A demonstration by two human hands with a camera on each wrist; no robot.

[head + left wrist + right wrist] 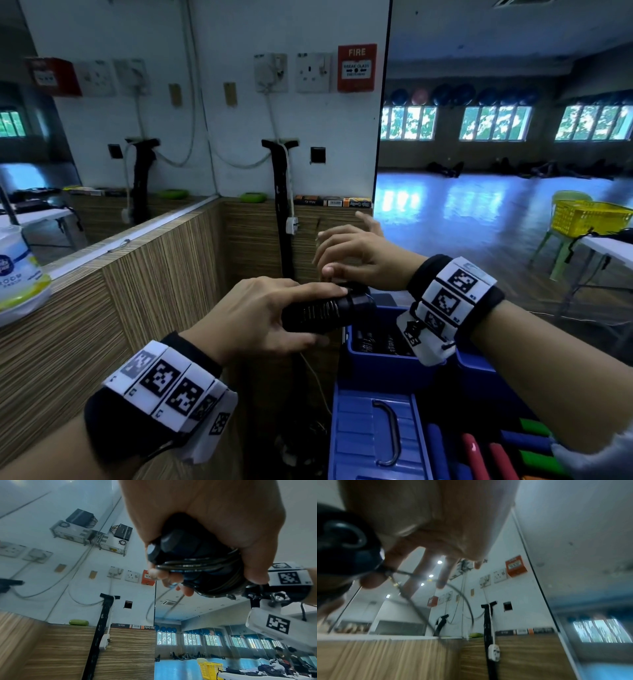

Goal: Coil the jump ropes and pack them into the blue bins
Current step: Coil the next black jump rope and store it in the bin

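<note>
Both hands meet above the back blue bin (pixel 383 363), working on one jump rope. The left hand (pixel 260 315) is wrapped round the two black handles (pixel 329 310), held together as a bundle with the thin cord wound several turns around them; the left wrist view shows those dark glossy turns (pixel 197 565) crossing the handles under the curled fingers (pixel 171 577) and thumb. The right hand (pixel 356 257) sits just above the far end of the bundle, its thumb and forefinger pinching the loose end of the cord (pixel 423 577), while its other fingers (pixel 443 573) are spread and pointing away toward the wall. In the right wrist view that free length of cord runs out from the handle end in a curved loop, blurred. The back blue bin lies directly below the bundle and already holds dark coiled ropes (pixel 376 342). Nearer the person is a second blue bin (pixel 363 428) with a grey metal handle (pixel 390 431) on its flat top, and beside it a group of red, green and blue foam-like handles (pixel 507 452). A wood-grain partition (pixel 137 291) stands to the left, a red fire alarm box (pixel 357 67) and wall sockets (pixel 313 72) hang above it, and a yellow basket (pixel 589 217) rests on a green chair at the far right.
</note>
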